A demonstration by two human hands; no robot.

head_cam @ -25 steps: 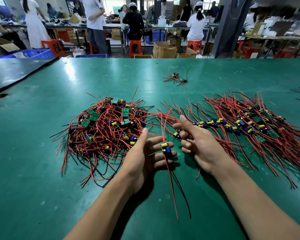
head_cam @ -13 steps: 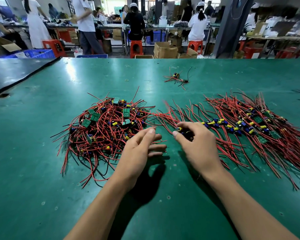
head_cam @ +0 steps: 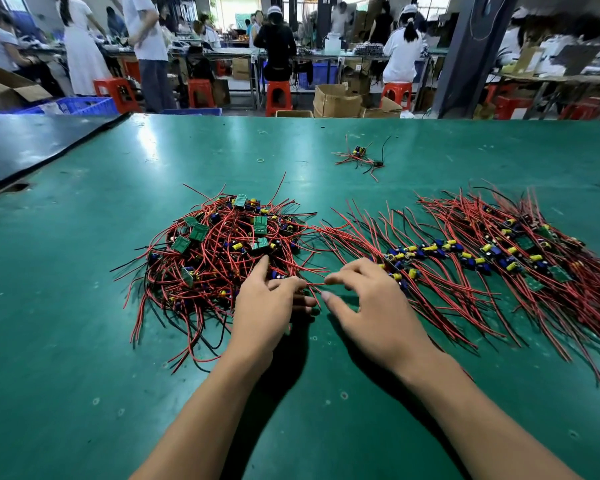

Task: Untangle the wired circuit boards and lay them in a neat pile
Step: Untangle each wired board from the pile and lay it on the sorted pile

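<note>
Two bare forearms are seen reaching in from the bottom edge over a green table (head_cam: 70, 358). The left hand (head_cam: 267, 306) is laid palm down at the near right edge of a tangle (head_cam: 208, 258) of red and black wires and small green boards. One finger is stretched into the wires and the others are curled against them; whether a wire is pinched cannot be told. The right hand (head_cam: 374, 310) is held just beside it, palm down. Its fingers are bent and loosely spread, with thumb and forefinger tips apart, and nothing is gripped. Its far fingers are set at the left end of a row (head_cam: 492, 261) that lies right of the tangle. In the row, boards with blue and yellow parts are lined up side by side, with their red wires fanned out nearer and farther. Wires of tangle and row overlap where the two meet. Farther back, well apart from both, a small cluster (head_cam: 359, 157) of wired boards is seen, with a small ring (head_cam: 260, 160) to its left. A dark table (head_cam: 32, 147) is butted against the left side. Beyond the far edge, red stools (head_cam: 278, 95), cardboard boxes (head_cam: 336, 100) and people at benches are seen.
</note>
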